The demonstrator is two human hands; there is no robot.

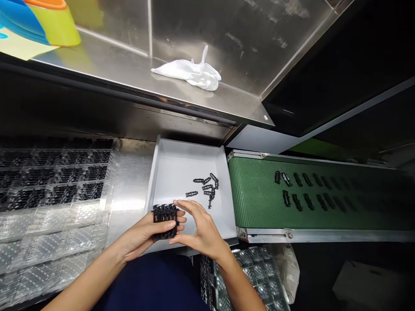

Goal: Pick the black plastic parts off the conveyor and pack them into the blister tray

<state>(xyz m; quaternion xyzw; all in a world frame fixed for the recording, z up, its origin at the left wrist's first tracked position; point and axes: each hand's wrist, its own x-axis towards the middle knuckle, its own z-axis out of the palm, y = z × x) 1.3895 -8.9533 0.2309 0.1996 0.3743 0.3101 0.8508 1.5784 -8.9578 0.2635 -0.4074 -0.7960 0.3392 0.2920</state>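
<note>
My left hand (145,235) holds a row of black plastic parts (165,218) packed side by side, with the thumb across their front. At the right end of this row is my right hand (199,229); its index fingertip rests at the top edge and its thumb at the bottom edge, bracketing the parts. Both hands are over the front of a white tray (168,172). Several loose black parts (207,186) lie scattered inside that tray, behind my right hand.
On the right, a green conveyor belt (256,194) carries two rows of similar black parts (308,201). Clear plastic blister trays (55,242) lie at left, their far rows filled with black parts. A crumpled white glove (194,74) sits on the metal shelf (129,71) above.
</note>
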